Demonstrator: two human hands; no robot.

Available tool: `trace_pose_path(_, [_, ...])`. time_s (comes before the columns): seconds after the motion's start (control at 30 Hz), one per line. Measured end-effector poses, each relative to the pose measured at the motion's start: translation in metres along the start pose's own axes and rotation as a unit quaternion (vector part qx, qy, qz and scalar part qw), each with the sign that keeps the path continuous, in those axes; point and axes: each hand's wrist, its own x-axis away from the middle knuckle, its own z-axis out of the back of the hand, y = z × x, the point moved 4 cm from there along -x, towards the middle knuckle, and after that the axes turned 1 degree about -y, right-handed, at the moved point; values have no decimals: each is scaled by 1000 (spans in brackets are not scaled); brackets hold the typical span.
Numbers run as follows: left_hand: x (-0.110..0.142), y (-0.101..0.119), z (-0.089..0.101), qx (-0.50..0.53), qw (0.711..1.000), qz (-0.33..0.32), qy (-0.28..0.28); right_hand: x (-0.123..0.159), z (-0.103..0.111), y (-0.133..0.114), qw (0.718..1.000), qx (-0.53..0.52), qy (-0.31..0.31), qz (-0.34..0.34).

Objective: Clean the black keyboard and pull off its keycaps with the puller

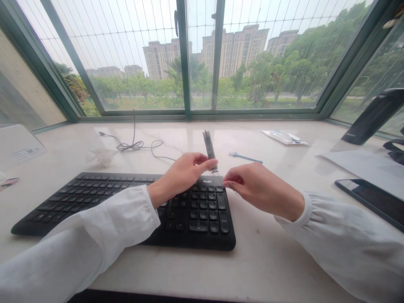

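Small dark tool [208, 145]: It is held over the top edge of the keyboard [202, 240], above the number keys [203, 205].
Long side: It is pointed away from the body, with the far end leaned a bit to the left.
Thin wires [216, 173]: They are seen at the near end, between the two hands.
Left hand [184, 170]: The tool is pinched by thumb and fingers near its wire end, so most of it is seen past the grip. This hand is the nearer one.
Right hand [255, 183]: Its fingertips are pressed together just right of the wires; whether a wire is pinched cannot be told. The tool is found ahead and to the left of them.
Blue stick [248, 158]: It is seen past the right hand, on the white table [189, 269].
Black cable [130, 145]: It is looped behind the keyboard.
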Motion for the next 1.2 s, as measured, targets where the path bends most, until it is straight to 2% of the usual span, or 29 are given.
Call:
trace_pose_path(0.17, [-1,-1,-1,0,1000,-21,10,-1,1,1,1000,-6,-9,16])
trace_pose_path(0.33, [-2,-2,-1,-6,1000,-19,9,-6,-1,10,995,-96,-24,22])
trace_pose_path(0.53, [-1,-2,-1,-16,1000,-14,9,-15,-5,24,979,-179,-42,88])
trace_pose_path(0.67, [-2,-4,-1,-24,1000,-14,11,-25,-7,34,967,-219,-33,127])
trace_pose_path(0.83, [-4,-5,-1,-28,999,-22,11,-34,-14,41,942,-289,-102,138])
trace_pose_path(1.03, [-5,-7,-2,-24,999,-24,13,-36,-18,41,949,-272,-87,135])
trace_pose_path(1.2, [-5,-5,-2,-17,999,-22,14,-37,-17,39,953,-243,-79,164])
